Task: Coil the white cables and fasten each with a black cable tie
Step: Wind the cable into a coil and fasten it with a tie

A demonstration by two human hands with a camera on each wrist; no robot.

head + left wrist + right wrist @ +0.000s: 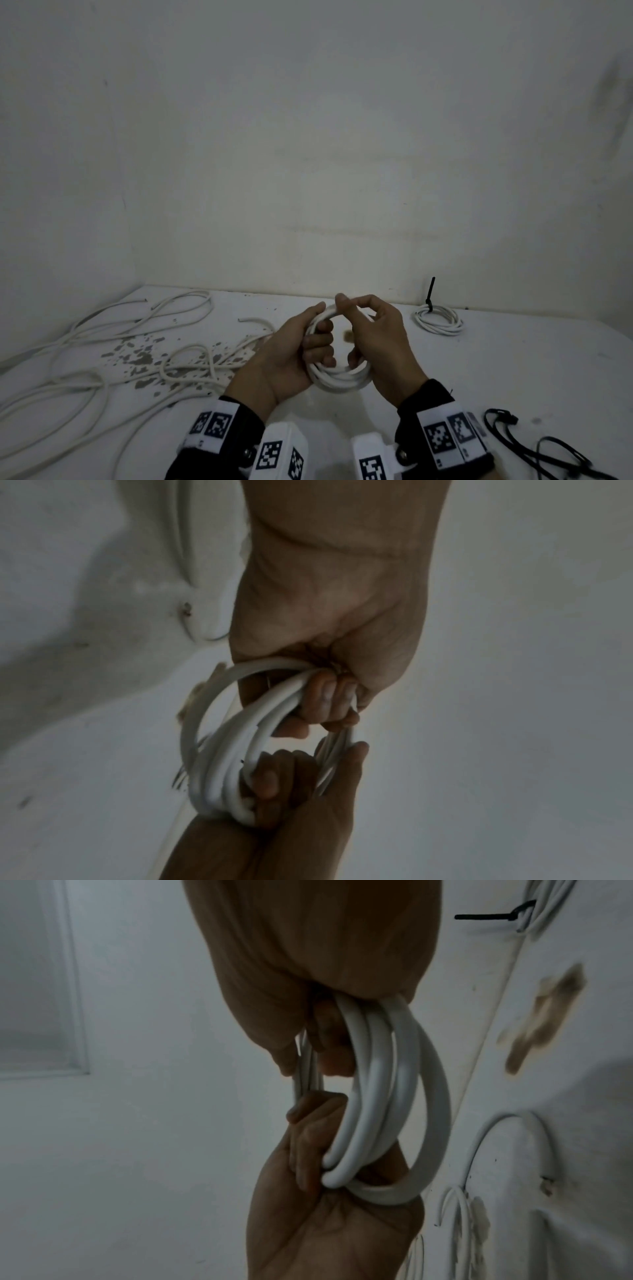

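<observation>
A white cable coil (339, 378) of several loops is held upright above the table between both hands. My left hand (305, 342) grips its left side, fingers curled through the ring (329, 696). My right hand (368, 329) grips the right side, its thumb and forefinger pinching the top of the loops. In the right wrist view the loops (377, 1096) run from my right hand's fingers (329, 1042) down into the left palm (325, 1204). No tie is on this coil. A finished coil (438, 320) with a black tie (431, 294) lies at the back right.
Loose white cables (102, 346) sprawl over the left half of the white table (513, 363), across a patch of chipped paint. Several black cable ties (534, 445) lie at the front right. A wall stands close behind and to the left.
</observation>
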